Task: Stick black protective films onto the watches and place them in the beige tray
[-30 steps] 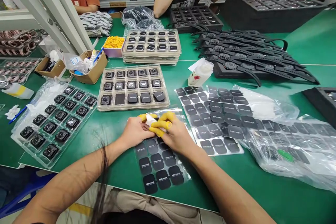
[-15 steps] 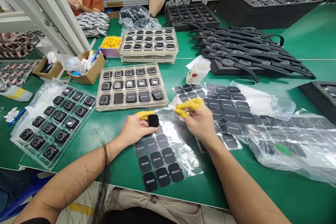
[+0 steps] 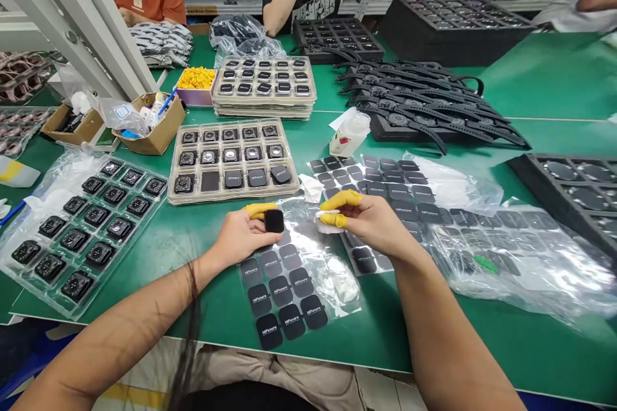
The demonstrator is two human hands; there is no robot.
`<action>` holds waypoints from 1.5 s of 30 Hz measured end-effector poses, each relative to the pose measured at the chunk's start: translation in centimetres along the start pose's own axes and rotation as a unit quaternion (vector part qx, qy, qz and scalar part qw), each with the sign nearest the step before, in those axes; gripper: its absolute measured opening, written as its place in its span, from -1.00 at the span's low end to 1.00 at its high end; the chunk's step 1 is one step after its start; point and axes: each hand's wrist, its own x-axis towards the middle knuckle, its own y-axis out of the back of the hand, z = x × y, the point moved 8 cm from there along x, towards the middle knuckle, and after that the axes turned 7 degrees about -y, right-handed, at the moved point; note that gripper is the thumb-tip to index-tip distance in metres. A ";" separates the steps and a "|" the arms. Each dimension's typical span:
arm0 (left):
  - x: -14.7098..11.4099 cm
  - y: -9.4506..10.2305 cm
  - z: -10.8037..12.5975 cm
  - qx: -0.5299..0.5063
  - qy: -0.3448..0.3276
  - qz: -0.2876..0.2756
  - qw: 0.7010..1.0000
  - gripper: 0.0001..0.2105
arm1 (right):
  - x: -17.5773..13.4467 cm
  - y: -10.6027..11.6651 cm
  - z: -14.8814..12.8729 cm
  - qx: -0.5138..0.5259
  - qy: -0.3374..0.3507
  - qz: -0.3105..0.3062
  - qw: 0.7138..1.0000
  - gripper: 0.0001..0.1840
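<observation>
Bottle (image 3: 349, 136) stands at one o'clock from the watch (image 3: 274, 221), tray (image 3: 231, 197) at eleven, labels (image 3: 281, 291) at six; left grip (image 3: 242, 231) pinches that watch, dark face showing; right grip (image 3: 371, 221), at three, pinches a wipe (image 3: 329, 228).

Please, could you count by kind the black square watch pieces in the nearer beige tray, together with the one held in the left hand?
Black square watch cases without visible logo, in the nearer beige plastic tray: 11
Black square pieces with pale printed logo, same tray: 3
Black square watch case with glossy face, in the left fingers: 1
Total: 15
</observation>
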 end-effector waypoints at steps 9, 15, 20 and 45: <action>0.3 -0.4 0.2 0.018 -0.065 -0.021 0.997 -0.45 | -1.9 -7.6 -4.6 -0.186 0.338 0.097 0.918 -0.86; 0.2 -0.3 0.1 0.018 -0.062 -0.018 0.998 -0.45 | -1.6 -7.7 -3.9 -0.190 0.341 0.063 0.918 -0.89; 0.2 -0.1 -0.2 0.026 -0.030 0.002 0.999 -0.43 | -1.8 -6.9 -3.7 -0.248 0.314 0.134 0.907 -0.89; 0.4 -0.2 0.6 0.020 -0.037 -0.019 0.999 -0.39 | -2.7 -3.4 -2.5 -0.393 0.191 0.178 0.881 -0.72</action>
